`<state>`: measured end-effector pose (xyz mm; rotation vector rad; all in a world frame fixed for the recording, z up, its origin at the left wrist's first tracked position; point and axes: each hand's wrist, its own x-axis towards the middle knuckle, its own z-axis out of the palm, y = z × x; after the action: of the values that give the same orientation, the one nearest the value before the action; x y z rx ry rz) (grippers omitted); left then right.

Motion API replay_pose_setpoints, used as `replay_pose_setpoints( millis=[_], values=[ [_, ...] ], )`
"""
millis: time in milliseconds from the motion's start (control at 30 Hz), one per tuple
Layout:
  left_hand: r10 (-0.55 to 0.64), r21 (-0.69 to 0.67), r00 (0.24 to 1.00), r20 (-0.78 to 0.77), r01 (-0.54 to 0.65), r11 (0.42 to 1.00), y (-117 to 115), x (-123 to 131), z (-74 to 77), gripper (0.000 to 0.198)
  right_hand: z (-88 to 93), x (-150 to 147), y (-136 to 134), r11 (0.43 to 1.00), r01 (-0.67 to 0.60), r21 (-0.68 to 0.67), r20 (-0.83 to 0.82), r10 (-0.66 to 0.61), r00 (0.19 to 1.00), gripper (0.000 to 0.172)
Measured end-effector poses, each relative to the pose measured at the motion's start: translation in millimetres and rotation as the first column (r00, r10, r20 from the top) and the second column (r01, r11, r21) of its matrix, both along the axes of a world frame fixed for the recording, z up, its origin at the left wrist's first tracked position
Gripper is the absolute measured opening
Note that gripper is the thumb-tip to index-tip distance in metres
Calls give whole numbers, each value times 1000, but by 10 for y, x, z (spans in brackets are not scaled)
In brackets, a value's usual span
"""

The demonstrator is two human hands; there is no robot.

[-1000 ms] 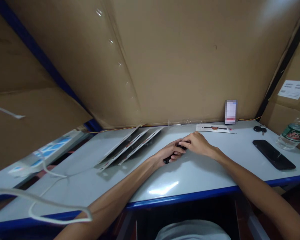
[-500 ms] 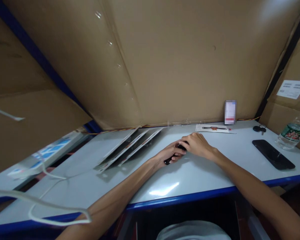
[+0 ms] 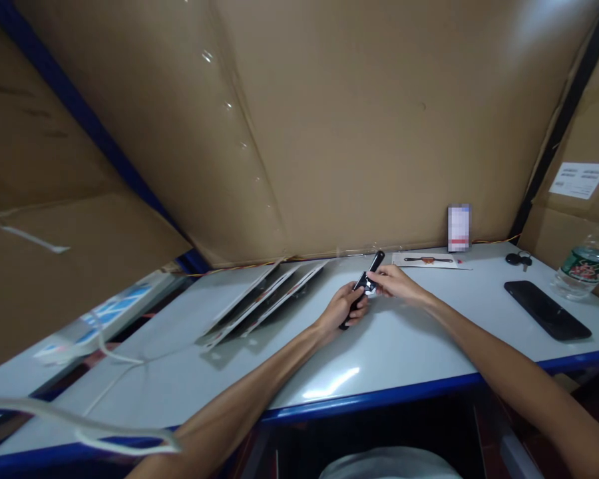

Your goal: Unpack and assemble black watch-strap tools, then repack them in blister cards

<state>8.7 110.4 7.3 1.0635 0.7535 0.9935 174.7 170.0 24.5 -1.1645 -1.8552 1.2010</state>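
Note:
A black spokeshave (image 3: 363,279) with two straight handles is held aslant above the worktable, its far handle pointing up and away. My left hand (image 3: 340,307) is wrapped around its near handle and lower body, thumb on top. The fingers of my right hand (image 3: 395,281) are closed at the tool's middle, by a shiny silvery part. Whether they grip that part or only press on it is hard to see. Just beyond my right hand lies a flat white card (image 3: 442,261) picturing a similar black tool with an orange-red middle.
Three tilted packaging cards (image 3: 264,303) stand left of my hands on the white table (image 3: 399,352). To the right are a black phone (image 3: 546,311), keys (image 3: 519,259) and a water bottle (image 3: 582,266). An upright lit phone (image 3: 459,228) leans on the cardboard wall. White cable (image 3: 80,412) hangs at left.
My right hand has come off the top of the spokeshave to its side, baring the far handle and the silvery middle. The tool now points more steeply away; my left hand keeps hold.

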Motion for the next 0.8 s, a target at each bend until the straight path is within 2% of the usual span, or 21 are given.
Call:
replay_pose_setpoints(
  millis=[67,167,300,467,600,800],
  values=[
    [25,74,997,-78,-19,997,-9,21,0,33,2,-8,-9,999,-31,12,-149,32,988,30],
    [56,126,987,-148,-37,991,-12,23,5,38,21,13,-20,998,-56,31,-216,61,974,26],
    [76,126,983,-165,-55,991,-12,-8,15,41,4,22,-14,982,-164,-89,-273,135,952,27],
    [130,92,969,-208,-113,989,0,-17,3,44,-43,-20,2,990,-124,-60,-348,96,933,28],
    [130,90,948,-292,-108,990,32,-1,-81,52,-58,-29,2,992,-122,-33,-327,105,939,27],
    [199,223,922,-332,-128,966,78,6,-205,56,-73,-36,-9,994,-101,29,-339,105,935,31]
  ],
)
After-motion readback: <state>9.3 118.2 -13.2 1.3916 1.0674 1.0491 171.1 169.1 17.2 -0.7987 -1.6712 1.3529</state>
